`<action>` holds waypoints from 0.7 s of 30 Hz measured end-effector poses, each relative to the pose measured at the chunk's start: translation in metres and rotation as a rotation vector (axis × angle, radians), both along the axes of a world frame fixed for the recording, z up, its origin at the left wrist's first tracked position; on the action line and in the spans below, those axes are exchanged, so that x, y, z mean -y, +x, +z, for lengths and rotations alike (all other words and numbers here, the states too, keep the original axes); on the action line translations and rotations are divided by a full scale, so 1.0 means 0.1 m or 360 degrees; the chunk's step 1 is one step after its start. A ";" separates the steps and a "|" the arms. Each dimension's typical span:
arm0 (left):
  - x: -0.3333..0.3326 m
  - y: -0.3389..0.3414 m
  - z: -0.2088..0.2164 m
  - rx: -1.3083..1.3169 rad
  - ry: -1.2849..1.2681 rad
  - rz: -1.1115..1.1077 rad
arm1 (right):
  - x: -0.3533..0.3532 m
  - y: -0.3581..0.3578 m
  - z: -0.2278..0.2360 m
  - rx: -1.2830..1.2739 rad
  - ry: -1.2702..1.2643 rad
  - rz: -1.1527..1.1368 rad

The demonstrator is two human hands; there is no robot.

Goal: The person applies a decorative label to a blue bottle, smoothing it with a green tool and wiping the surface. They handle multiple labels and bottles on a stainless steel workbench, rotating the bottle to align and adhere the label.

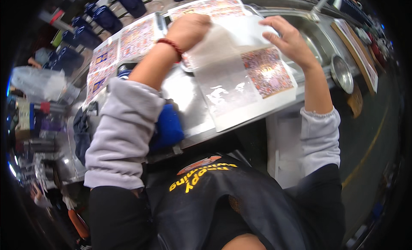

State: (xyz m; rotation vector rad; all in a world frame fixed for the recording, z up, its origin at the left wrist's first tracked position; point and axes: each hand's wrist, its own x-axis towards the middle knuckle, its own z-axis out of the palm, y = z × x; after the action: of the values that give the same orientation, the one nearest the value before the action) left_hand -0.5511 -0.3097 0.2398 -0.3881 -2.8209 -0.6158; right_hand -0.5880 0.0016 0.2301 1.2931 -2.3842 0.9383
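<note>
My left hand, with a red braided band at its wrist, is closed on the upper left edge of a thin translucent sheet. The film is raised and partly blurred. Below it, a white sheet with a colourful speckled print lies along the front edge of the metal counter. The lower left part of this sheet looks glossy and pale. My right hand hovers over the sheet's far right side, thumb and fingers apart, holding nothing I can see.
More printed sheets lie at the far left, beside several dark blue containers. At the right are a metal sink with a tap, a metal bowl and a brown board. A blue object sits by the near edge.
</note>
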 end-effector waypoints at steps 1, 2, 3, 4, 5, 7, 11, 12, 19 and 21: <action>0.09 -0.05 0.01 0.0014 0.0253 0.0044 | -0.18 -0.11 -0.03 0.0033 0.0090 -0.0227; 0.18 -0.13 0.04 0.0285 0.0480 0.0246 | -0.34 -0.18 -0.11 0.0102 0.0101 -0.0469; 0.28 -0.19 0.06 0.0304 0.0729 0.0167 | -0.47 -0.24 -0.21 0.0121 0.0070 -0.0649; 0.34 -0.24 0.06 0.0370 0.1018 0.0124 | -0.57 -0.30 -0.31 0.0197 0.0134 -0.0740; 0.39 -0.26 0.04 0.0369 0.1212 0.0100 | -0.65 -0.36 -0.41 0.0285 0.0191 -0.0832; 0.55 -0.36 0.12 0.0569 0.1160 0.0179 | -0.75 -0.43 -0.57 0.0480 0.0288 -0.0924; 0.73 -0.42 0.11 0.0698 0.1438 0.0193 | -0.67 -0.55 -0.73 0.0627 0.0424 -0.0916; 0.79 -0.43 0.11 0.0734 0.1475 0.0167 | -0.62 -0.58 -0.73 0.0593 0.0437 -0.0936; 1.32 -0.53 -0.03 0.0999 0.2044 0.0108 | -0.29 -0.78 -0.69 0.0504 0.0415 -0.0936; 1.44 -0.57 -0.07 0.1121 0.2140 0.0014 | -0.24 -0.88 -0.70 0.0584 0.0401 -0.0918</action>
State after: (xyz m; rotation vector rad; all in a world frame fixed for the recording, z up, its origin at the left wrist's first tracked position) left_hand -0.6081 -0.4538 0.2327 0.1533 -2.1019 -2.7047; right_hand -0.6759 0.0255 0.1605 0.4467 -2.9850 0.7567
